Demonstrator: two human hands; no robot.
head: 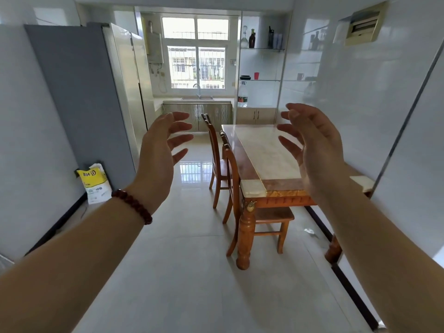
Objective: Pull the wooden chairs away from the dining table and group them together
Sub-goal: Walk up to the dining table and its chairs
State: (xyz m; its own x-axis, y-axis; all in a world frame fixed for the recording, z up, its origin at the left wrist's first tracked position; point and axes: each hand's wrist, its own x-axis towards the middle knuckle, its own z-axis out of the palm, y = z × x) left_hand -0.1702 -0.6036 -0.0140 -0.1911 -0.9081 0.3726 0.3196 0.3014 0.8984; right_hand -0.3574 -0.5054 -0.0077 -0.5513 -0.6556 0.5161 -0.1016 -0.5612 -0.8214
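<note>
Left hand (158, 150) and right hand (312, 145) raised, fingers spread, empty; two wooden chairs (230, 179) tucked against counter (266, 150) left side.

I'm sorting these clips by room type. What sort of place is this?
Most likely a home kitchen with a dining area: a sink under the window, a tall fridge on the left, and a dining table with wooden chairs tucked in.

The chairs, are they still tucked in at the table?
Yes, the near chair and the far chair both sit pushed in along the dining table, and neither open hand touches them.
</note>
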